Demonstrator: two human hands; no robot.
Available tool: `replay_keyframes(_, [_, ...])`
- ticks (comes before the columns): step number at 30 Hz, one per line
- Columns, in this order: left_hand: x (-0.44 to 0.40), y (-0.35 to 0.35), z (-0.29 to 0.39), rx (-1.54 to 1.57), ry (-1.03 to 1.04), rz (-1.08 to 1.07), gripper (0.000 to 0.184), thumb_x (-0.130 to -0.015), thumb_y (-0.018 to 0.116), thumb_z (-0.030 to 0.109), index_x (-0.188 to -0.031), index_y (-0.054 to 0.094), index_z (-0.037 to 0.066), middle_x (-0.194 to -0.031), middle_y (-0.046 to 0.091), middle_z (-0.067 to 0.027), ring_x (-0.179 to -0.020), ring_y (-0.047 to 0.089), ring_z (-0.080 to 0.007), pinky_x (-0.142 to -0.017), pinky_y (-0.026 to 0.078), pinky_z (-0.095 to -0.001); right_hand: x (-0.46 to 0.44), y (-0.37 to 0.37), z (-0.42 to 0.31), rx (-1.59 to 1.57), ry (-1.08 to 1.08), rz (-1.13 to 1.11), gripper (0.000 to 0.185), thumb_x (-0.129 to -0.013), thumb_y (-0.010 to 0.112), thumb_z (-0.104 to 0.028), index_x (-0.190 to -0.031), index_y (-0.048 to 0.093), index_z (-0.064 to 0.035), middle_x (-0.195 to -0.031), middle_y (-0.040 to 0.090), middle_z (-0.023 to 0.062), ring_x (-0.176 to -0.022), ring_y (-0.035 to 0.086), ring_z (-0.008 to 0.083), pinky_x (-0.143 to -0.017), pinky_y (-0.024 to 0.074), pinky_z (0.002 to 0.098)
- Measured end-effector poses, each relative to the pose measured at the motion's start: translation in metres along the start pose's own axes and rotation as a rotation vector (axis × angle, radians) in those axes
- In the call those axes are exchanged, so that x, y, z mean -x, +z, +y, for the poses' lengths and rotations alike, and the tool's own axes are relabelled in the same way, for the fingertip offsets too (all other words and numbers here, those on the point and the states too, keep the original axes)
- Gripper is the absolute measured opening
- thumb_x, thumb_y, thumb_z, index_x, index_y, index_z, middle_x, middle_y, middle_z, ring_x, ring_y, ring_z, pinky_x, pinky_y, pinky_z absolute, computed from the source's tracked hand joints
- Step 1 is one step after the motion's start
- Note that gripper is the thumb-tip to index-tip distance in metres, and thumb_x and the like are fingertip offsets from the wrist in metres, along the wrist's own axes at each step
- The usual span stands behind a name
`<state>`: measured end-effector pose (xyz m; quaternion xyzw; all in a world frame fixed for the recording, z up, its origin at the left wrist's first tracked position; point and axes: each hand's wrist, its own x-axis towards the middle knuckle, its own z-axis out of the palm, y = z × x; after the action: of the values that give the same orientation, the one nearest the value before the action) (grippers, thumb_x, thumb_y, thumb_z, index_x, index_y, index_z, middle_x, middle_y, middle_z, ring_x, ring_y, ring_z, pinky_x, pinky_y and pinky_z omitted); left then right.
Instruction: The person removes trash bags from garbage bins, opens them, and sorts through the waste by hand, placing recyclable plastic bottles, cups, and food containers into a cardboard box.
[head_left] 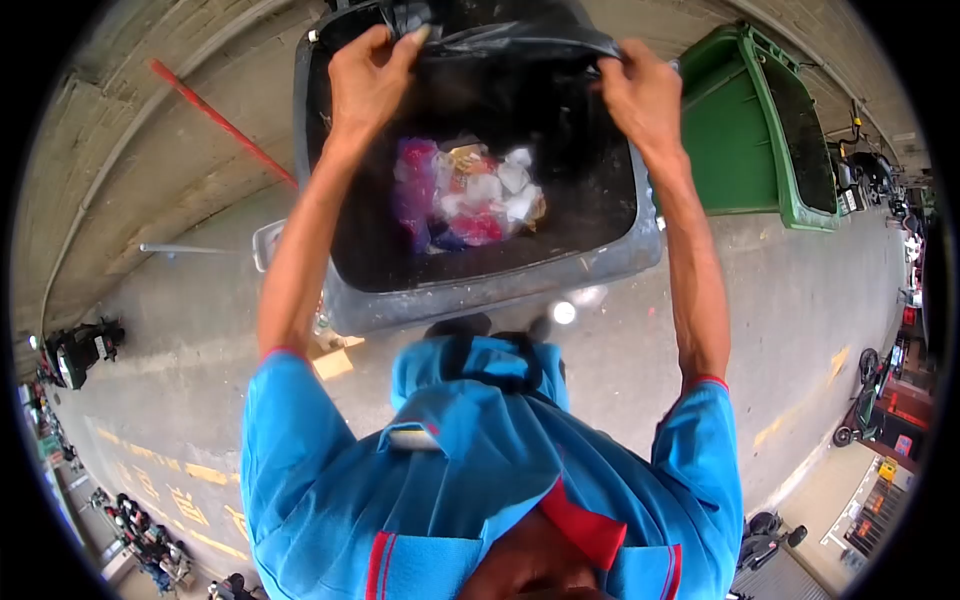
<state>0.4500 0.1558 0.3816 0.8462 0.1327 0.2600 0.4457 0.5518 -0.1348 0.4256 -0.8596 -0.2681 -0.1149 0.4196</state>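
Note:
In front of me stands a large dark grey wheelie bin (480,290), seen from above. A black plastic bin bag (500,40) is stretched across its far edge. My left hand (372,85) pinches the bag at the far left. At the far right, my right hand (642,95) grips the other end of the same edge. Deep inside the bin lies a heap of rubbish (468,195), with pink, purple and white plastic and crumpled white pieces. How far the bag reaches down inside is hard to make out.
A green wheelie bin (730,125) stands to the right. A red pole (222,122) leans at the left by the concrete wall. Cardboard (335,360) lies on the ground near the bin's front left. Parked motorbikes (135,535) line the distance.

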Motion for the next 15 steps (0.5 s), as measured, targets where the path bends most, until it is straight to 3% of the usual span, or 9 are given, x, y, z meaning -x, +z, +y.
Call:
replay_keyframes(1, [-0.01,-0.001,0.023,0.2,0.078,0.092,0.029,-0.088,0.07,0.024,-0.071,0.06,0.002,-0.061,0.052,0.0047,-0.059,0.048,-0.0037,-0.051,0.04,-0.0214,-0.013,0.007,-0.005,0.023,-0.128,0.148,0.019,-0.082,0.059,-0.019,-0.077,0.062,-0.001,-0.072,0.065,0.0192,-0.069,0.064,0.0385,-0.062,0.0502,0.0423])
replay_keyframes(3, [0.005,0.008,0.024,0.126,0.178,0.068,0.028,-0.089,0.069,0.025,-0.074,0.061,0.002,-0.064,0.053,0.0052,-0.061,0.049,-0.0032,-0.052,0.041,-0.0219,0.014,0.027,-0.004,0.109,-0.222,0.085,0.017,-0.081,0.059,-0.018,-0.083,0.063,-0.0013,-0.084,0.065,0.0215,-0.078,0.062,0.0416,-0.067,0.0504,0.0438])
replay_keyframes(4, [0.011,0.021,0.015,0.213,0.176,0.011,0.028,-0.088,0.07,0.026,-0.075,0.062,0.002,-0.064,0.053,0.0036,-0.061,0.049,-0.0038,-0.053,0.041,-0.0222,0.023,0.045,0.009,0.099,-0.26,-0.029,0.015,-0.079,0.059,-0.015,-0.086,0.062,-0.0019,-0.091,0.064,0.0214,-0.084,0.061,0.0411,-0.07,0.0504,0.0442])
replay_keyframes(5, [0.009,0.023,-0.015,-0.06,0.148,-0.214,0.028,-0.087,0.071,0.029,-0.078,0.065,0.003,-0.061,0.053,0.0018,-0.057,0.048,-0.0052,-0.051,0.041,-0.0227,0.028,0.055,0.033,0.188,-0.398,-0.267,0.012,-0.078,0.059,-0.012,-0.084,0.062,-0.0013,-0.08,0.065,0.0205,-0.074,0.065,0.0364,-0.067,0.0514,0.0413])
replay_keyframes(7, [0.013,0.01,-0.019,-0.355,-0.005,-0.473,0.031,-0.085,0.072,0.031,-0.075,0.063,0.003,-0.058,0.052,0.0001,-0.054,0.047,-0.0055,-0.05,0.04,-0.0233,0.019,0.036,0.011,0.058,0.415,-0.714,0.012,-0.079,0.058,-0.011,-0.08,0.061,0.0002,-0.068,0.064,0.0171,-0.061,0.066,0.0275,-0.062,0.0518,0.0369])
replay_keyframes(9, [0.002,-0.005,-0.009,-0.163,0.002,-0.196,0.033,-0.086,0.072,0.032,-0.074,0.064,0.003,-0.06,0.055,0.0009,-0.054,0.047,-0.0049,-0.049,0.039,-0.0231,0.012,0.025,0.018,-0.275,0.133,-0.144,0.012,-0.08,0.058,-0.009,-0.079,0.062,0.0015,-0.063,0.065,0.013,-0.055,0.064,0.0187,-0.055,0.0492,0.0306])
replay_keyframes(11, [0.003,-0.022,0.051,0.189,0.037,0.067,0.027,-0.087,0.071,0.026,-0.078,0.066,0.001,-0.064,0.058,0.0021,-0.06,0.045,-0.0029,-0.054,0.038,-0.0206,0.011,-0.001,-0.037,-0.25,0.002,0.116,0.012,-0.08,0.059,-0.009,-0.079,0.062,0.0023,-0.064,0.063,0.0154,-0.059,0.065,0.0192,-0.055,0.0484,0.0297])
replay_keyframes(13, [0.008,-0.011,0.051,0.219,0.242,0.135,0.028,-0.089,0.069,0.027,-0.076,0.064,0.003,-0.062,0.049,0.0065,-0.057,0.043,-0.004,-0.051,0.036,-0.0221,0.019,0.026,-0.018,-0.207,-0.178,0.097,0.017,-0.08,0.063,-0.012,-0.08,0.06,0.0048,-0.069,0.063,0.0178,-0.068,0.067,0.0227,-0.056,0.0485,0.0307])
replay_keyframes(15, [-0.002,-0.003,0.006,-0.171,0.043,-0.264,0.037,-0.087,0.069,0.035,-0.07,0.062,0.002,-0.059,0.048,0.0031,-0.06,0.041,-0.0079,-0.054,0.037,-0.0263,0.018,0.052,0.02,0.168,-0.246,-0.394,0.015,-0.08,0.065,-0.011,-0.079,0.061,0.0034,-0.066,0.062,0.0163,-0.063,0.067,0.0216,-0.055,0.0493,0.031])
